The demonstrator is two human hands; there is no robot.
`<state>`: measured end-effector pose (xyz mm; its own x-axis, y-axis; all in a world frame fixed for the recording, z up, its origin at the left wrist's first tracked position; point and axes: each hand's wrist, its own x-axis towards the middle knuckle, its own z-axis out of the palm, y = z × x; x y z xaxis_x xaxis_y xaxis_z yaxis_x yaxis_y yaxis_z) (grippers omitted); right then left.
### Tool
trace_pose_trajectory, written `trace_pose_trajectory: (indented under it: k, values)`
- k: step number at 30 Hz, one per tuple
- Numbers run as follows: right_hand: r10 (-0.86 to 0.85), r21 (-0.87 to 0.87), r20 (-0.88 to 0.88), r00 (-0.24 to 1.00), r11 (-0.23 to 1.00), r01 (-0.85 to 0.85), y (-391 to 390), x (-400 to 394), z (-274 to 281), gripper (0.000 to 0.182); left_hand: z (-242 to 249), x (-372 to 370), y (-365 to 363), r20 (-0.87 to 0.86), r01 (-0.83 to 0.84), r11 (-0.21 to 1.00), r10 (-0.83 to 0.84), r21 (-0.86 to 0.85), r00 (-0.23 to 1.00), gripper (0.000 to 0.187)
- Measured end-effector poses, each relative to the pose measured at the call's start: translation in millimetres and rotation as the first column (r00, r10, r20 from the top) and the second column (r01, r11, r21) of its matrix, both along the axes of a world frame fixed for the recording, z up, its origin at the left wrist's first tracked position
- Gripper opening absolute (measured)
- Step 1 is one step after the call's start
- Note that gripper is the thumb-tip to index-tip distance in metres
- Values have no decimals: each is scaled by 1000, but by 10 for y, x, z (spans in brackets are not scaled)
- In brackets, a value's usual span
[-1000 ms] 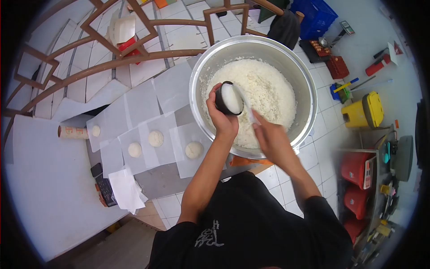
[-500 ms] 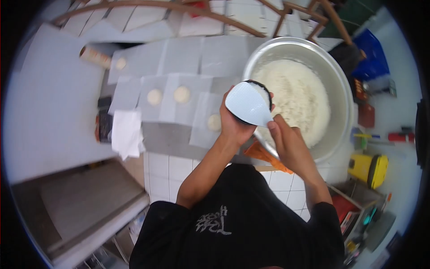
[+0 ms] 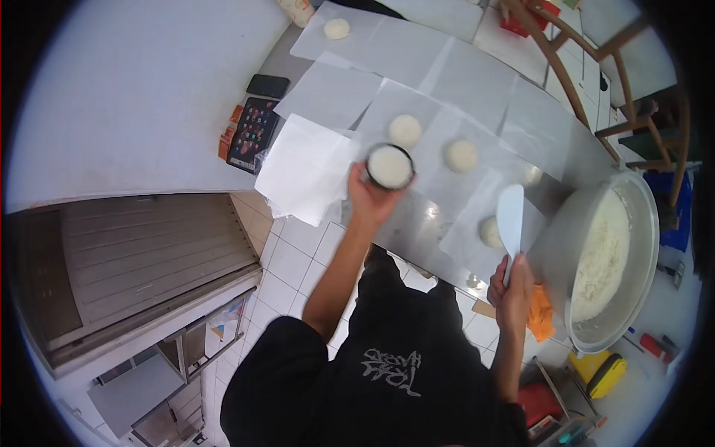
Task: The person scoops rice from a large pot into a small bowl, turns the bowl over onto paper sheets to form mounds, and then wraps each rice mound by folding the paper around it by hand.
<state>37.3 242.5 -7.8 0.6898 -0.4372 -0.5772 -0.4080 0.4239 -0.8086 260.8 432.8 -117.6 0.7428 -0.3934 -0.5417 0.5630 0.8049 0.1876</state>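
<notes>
My left hand [image 3: 370, 200] is closed around a small black-rimmed bowl [image 3: 389, 166] packed with white rice. It hovers above the table, beside a sheet of translucent paper. In my right hand [image 3: 513, 287] is a white rice paddle [image 3: 510, 216], its blade pointing up and away from me. Behind the bowl lies a round rice mound [image 3: 404, 130] on paper, with another rice mound [image 3: 461, 156] to its right. The paddle partly covers a third rice mound [image 3: 490, 233]. One more mound [image 3: 337, 29] sits at the far left. The big metal basin [image 3: 555, 238] of rice stands right of my right hand.
Translucent paper sheets [image 3: 477, 82] cover much of the metal table [image 3: 428, 220]. A stack of white paper [image 3: 305, 167] lies at its left, near a tablet [image 3: 254, 134] and a black phone [image 3: 268, 86]. An orange cloth [image 3: 541, 313] hangs beside the basin. Wooden chair frames [image 3: 633, 112] stand behind.
My view has turned left. My left hand has carried the bowl away from the basin, leftward over the papers. The paddle has come off the bowl and is now held apart in my right hand.
</notes>
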Motion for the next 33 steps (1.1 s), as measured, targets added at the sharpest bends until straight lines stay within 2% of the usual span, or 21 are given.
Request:
trace_pose_trajectory:
  k: [2, 4, 5, 6, 7, 8, 9, 10, 12, 13, 15, 19, 21, 22, 24, 26, 28, 30, 33]
  values:
    - [-263, 145, -93, 960, 951, 274, 298, 85, -80, 38, -475, 780, 484, 119, -35, 997, 26, 72, 992, 54]
    - [-278, 152, -88, 957, 945, 288, 545, 148, -133, 38, -763, 1592, 754, 310, -113, 939, 7, 324, 951, 46]
    - [-294, 167, -71, 953, 938, 302, 656, 180, -153, 39, -1071, 2036, 830, 502, -266, 821, -29, 506, 865, 42]
    - [-323, 180, -94, 942, 925, 335, 747, 213, -154, 40, -963, 2285, 842, 588, -401, 518, -264, 755, 765, 41]
    - [-330, 168, -97, 939, 925, 342, 823, 252, -159, 40, -874, 2458, 859, 558, -522, 225, -494, 822, 667, 45]
    - [-326, 174, -97, 940, 925, 338, 887, 294, -163, 40, -1102, 2742, 924, 539, -680, 81, -680, 729, 497, 52]
    - [-320, 180, -96, 942, 926, 333, 945, 344, -150, 40, -1151, 2907, 952, 443, -822, -20, -835, 569, 327, 59]
    - [-321, 167, -94, 942, 928, 333, 993, 409, -125, 40, -1239, 2953, 958, 453, -821, -13, -829, 571, 328, 59]
    - [-283, 164, -99, 954, 941, 296, 1056, 551, -62, 40, -1298, 2949, 965, 65, -786, -285, -923, 548, 380, 68]
    - [-291, 161, -99, 952, 939, 304, 1098, 593, -22, 40, -1262, 2935, 1018, 66, -788, -278, -925, 550, 373, 68]
    - [-328, 145, -88, 941, 930, 337, 1099, 712, 23, 40, -1173, 3039, 1090, -107, -655, -300, -942, 694, 318, 77]
    - [-398, 90, -103, 912, 909, 407, 1101, 776, 12, 40, -1055, 3237, 1166, -200, -673, -309, -951, 672, 237, 85]
    - [-456, 53, -96, 885, 885, 462, 1101, 795, 19, 39, -986, 3333, 1146, -270, -521, -315, -949, 794, 163, 90]
    - [-494, 5, -103, 863, 868, 497, 1121, 811, 37, 38, -968, 3344, 1124, -271, -523, -310, -951, 794, 151, 90]
    - [-535, -24, -109, 838, 844, 536, 1154, 830, 44, 38, -872, 3329, 1022, -442, -514, -455, -883, 727, 157, 92]
    - [-580, -59, -111, 807, 815, 577, 1158, 810, 59, 38, -855, 3350, 979, -457, -511, -466, -876, 722, 152, 90]
    - [-518, -122, -66, 853, 852, 508, 1139, 744, 83, 37, -825, 3374, 930, -471, -512, -471, -871, 719, 140, 87]
    - [-517, -122, -62, 854, 853, 507, 1087, 635, 96, 37, -767, 3371, 923, -534, -503, -519, -835, 691, 129, 85]
    - [-527, -154, -54, 848, 843, 515, 1076, 529, 133, 38, -766, 3421, 891, -537, -501, -521, -834, 691, 126, 86]
